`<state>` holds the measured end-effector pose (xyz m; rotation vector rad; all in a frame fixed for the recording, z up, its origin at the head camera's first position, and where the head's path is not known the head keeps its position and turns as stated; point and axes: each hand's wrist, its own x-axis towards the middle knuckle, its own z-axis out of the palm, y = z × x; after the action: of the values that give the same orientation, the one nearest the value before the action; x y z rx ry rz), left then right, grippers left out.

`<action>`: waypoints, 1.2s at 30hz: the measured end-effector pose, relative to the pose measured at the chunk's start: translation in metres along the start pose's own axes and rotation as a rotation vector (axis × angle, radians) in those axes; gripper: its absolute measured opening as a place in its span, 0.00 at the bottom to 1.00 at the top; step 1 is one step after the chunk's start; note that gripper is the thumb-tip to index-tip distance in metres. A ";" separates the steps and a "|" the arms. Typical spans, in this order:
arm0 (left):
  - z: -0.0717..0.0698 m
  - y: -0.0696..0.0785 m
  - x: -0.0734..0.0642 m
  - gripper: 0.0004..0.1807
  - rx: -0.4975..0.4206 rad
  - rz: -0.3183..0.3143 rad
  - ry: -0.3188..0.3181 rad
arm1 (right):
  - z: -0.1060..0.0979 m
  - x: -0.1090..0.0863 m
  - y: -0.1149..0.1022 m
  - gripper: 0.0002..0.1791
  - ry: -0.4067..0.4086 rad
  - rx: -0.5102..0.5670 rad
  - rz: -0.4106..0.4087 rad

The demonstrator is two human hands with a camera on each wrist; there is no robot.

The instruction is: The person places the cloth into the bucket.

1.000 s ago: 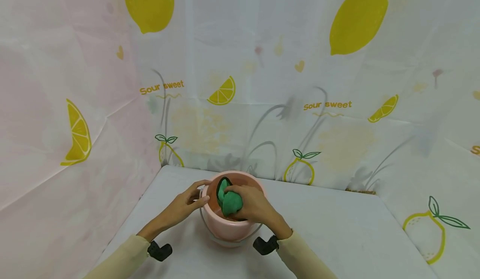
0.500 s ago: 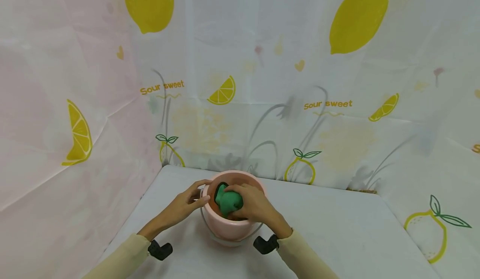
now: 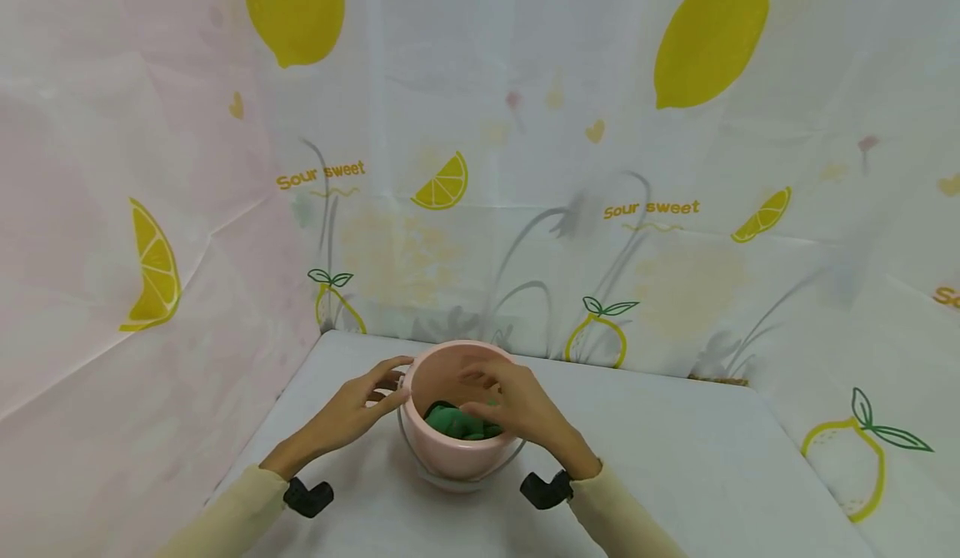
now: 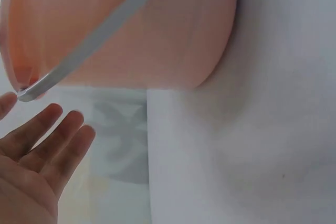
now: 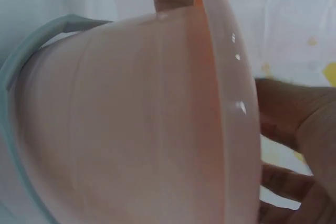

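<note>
A pink bucket (image 3: 459, 461) stands upright on the white table, its grey handle (image 4: 89, 45) hanging down along the near side. Inside lies a crumpled green soft thing (image 3: 452, 421) with a dark edge; its kind does not show. My right hand (image 3: 527, 406) is over the bucket's mouth with its fingers spread, holding nothing, just above the green thing. In the right wrist view the bucket wall (image 5: 131, 119) partly hides those fingers. At the left rim is my left hand (image 3: 351, 410), fingers loosely extended; in the left wrist view several fingers (image 4: 68, 145) are apart from the wall.
The table top (image 3: 637, 458) stretches out to the right of the bucket. Behind and at the left, a lemon-printed sheet (image 3: 525, 250) rises from the table's edges. A black wrist device (image 3: 546, 490) sits on each forearm.
My right hand has let go of the green thing and lifted slightly, its fingers opening. The green thing has dropped lower in the bucket. My left hand has shifted slightly leftward.
</note>
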<state>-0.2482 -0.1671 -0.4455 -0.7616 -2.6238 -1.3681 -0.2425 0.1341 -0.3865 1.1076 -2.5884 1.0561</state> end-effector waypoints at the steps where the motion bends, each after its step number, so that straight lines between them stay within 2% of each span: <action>1: -0.002 0.000 0.000 0.28 0.033 0.018 0.020 | -0.002 -0.002 0.001 0.23 0.024 -0.002 -0.006; 5: -0.010 -0.002 -0.004 0.28 0.163 0.072 0.091 | -0.012 -0.009 0.003 0.20 0.122 -0.012 -0.027; 9: -0.018 -0.001 -0.008 0.27 0.282 0.116 0.117 | -0.022 -0.019 0.007 0.20 0.198 -0.066 -0.031; 13: -0.025 0.000 -0.011 0.26 0.384 0.183 0.136 | -0.034 -0.029 0.012 0.21 0.224 -0.146 -0.013; 19: -0.034 -0.002 -0.017 0.28 0.549 0.253 0.168 | -0.051 -0.050 0.020 0.27 0.248 -0.250 0.063; 28: -0.046 -0.011 -0.029 0.39 0.739 0.301 0.229 | -0.069 -0.087 0.032 0.35 0.268 -0.352 0.205; 32: -0.049 -0.015 -0.034 0.41 0.784 0.313 0.243 | -0.075 -0.103 0.038 0.37 0.274 -0.441 0.234; 36: -0.051 -0.021 -0.041 0.42 0.819 0.292 0.246 | -0.080 -0.120 0.045 0.41 0.279 -0.512 0.268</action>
<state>-0.2303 -0.2329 -0.4429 -0.7295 -2.4090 -0.2287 -0.1981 0.2784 -0.3964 0.4699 -2.5959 0.4836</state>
